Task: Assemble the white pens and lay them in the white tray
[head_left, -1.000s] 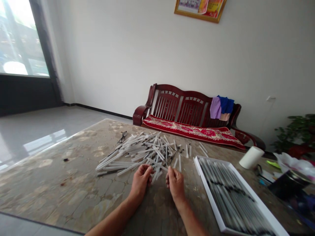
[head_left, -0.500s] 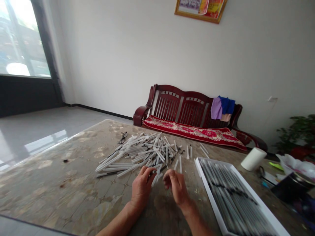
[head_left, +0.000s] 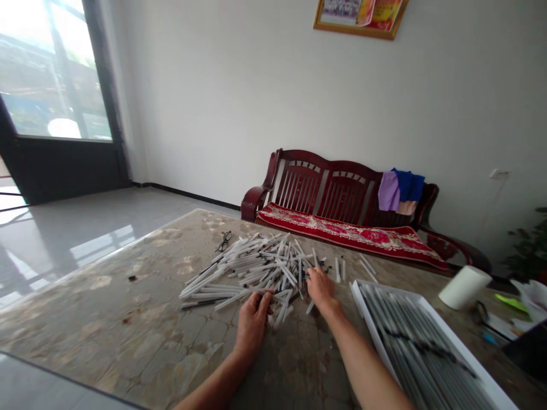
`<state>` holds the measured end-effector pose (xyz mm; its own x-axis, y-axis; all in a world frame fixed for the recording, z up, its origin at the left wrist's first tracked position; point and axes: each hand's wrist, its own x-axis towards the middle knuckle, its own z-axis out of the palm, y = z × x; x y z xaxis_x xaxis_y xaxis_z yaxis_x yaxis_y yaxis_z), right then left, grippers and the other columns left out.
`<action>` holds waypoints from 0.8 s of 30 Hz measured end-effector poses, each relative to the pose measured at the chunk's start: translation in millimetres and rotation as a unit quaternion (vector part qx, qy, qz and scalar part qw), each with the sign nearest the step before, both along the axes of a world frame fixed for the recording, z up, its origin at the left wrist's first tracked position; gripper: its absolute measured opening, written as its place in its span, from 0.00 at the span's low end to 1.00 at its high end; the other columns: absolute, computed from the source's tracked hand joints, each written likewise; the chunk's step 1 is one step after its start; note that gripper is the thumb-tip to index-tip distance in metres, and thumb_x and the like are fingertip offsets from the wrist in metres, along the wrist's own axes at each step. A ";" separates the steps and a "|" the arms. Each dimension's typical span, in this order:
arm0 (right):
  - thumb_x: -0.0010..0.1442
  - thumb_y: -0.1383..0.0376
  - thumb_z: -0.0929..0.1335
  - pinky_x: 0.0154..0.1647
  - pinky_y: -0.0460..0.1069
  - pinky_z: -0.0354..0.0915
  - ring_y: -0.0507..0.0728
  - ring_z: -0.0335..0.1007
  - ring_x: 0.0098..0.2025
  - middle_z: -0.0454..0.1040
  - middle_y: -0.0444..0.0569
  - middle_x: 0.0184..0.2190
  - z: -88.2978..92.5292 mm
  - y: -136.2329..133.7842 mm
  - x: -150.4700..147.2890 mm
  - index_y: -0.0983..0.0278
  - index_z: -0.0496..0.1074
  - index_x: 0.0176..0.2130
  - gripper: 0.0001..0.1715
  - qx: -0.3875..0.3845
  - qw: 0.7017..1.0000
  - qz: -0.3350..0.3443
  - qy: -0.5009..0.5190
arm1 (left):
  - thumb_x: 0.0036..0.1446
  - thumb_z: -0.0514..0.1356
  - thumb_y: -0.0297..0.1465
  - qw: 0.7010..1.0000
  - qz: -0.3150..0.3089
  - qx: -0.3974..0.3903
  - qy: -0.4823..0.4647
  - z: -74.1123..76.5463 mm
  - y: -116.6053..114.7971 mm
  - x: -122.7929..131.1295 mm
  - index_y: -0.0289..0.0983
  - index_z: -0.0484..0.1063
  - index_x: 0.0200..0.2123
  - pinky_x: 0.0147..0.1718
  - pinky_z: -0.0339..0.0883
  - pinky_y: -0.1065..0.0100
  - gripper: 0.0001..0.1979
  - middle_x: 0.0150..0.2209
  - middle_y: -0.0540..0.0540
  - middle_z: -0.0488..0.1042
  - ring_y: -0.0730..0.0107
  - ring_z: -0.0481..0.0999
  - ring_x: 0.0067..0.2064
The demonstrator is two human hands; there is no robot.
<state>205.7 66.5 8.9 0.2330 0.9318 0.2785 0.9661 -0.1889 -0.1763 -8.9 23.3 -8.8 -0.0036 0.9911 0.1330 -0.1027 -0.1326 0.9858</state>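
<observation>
A loose pile of white tubes [head_left: 252, 262], with dark pieces among them, lies on the patterned table. At the pile's near edge is my left hand [head_left: 252, 319], thumb and fingers closed together beside a few tubes; whatever is in them is too small to make out. My right hand [head_left: 320, 288] reaches to the pile's right edge, fingers bent down among tube ends and small black bits. Its fingertips are partly hidden. To the right stands a white open box [head_left: 358, 297] holding rows of long grey tubes [head_left: 410, 336] with black parts across their middle.
Dark-framed glasses [head_left: 224, 241] lie behind the pile. A white roll [head_left: 464, 287] stands beyond the box, with a dark object [head_left: 527, 347] at the far right. A red wooden bench [head_left: 325, 188] with a patterned cushion is behind the table [head_left: 171, 353].
My right hand has moved forward to the right side of the pile. My left hand stays at the near edge, slightly lower. The view has turned a little to the left.
</observation>
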 end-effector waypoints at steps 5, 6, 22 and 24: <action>0.61 0.69 0.68 0.38 0.47 0.62 0.57 0.73 0.43 0.76 0.50 0.40 2.5 -21.4 -8.1 0.61 0.72 0.40 0.06 0.055 0.998 0.038 0.015 | 0.48 0.62 0.54 0.997 -0.002 -0.044 -0.060 -2.3 4.3 2.4 0.35 0.75 0.30 0.17 0.54 0.73 0.26 0.17 0.54 0.68 0.74 0.62 0.17; 0.61 0.69 0.67 0.39 0.47 0.63 0.57 0.73 0.42 0.76 0.49 0.39 2.3 -29.8 -11.8 0.60 0.72 0.40 0.06 0.075 0.994 0.067 0.035 | 0.47 0.62 0.54 0.996 -0.002 -0.049 -0.071 -1.3 4.4 3.0 0.35 0.74 0.28 0.17 0.54 0.73 0.26 0.17 0.53 0.69 0.75 0.62 0.17; 0.63 0.70 0.64 0.42 0.48 0.68 0.55 0.72 0.39 0.74 0.49 0.36 -14.6 -81.0 -57.3 0.61 0.75 0.41 0.11 0.198 0.945 0.204 0.164 | 0.47 0.65 0.49 0.991 -0.074 -0.041 -0.106 -0.1 0.5 3.2 0.34 0.76 0.33 0.16 0.57 0.74 0.22 0.22 0.51 0.73 0.73 0.69 0.20; 0.63 0.70 0.64 0.42 0.48 0.68 0.55 0.72 0.38 0.73 0.49 0.35 -15.0 -82.6 -57.3 0.60 0.75 0.41 0.11 0.203 0.943 0.207 0.163 | 0.47 0.65 0.49 0.991 -0.080 -0.042 -0.102 0.1 -0.4 3.7 0.34 0.76 0.33 0.16 0.58 0.74 0.22 0.21 0.51 0.73 0.72 0.69 0.20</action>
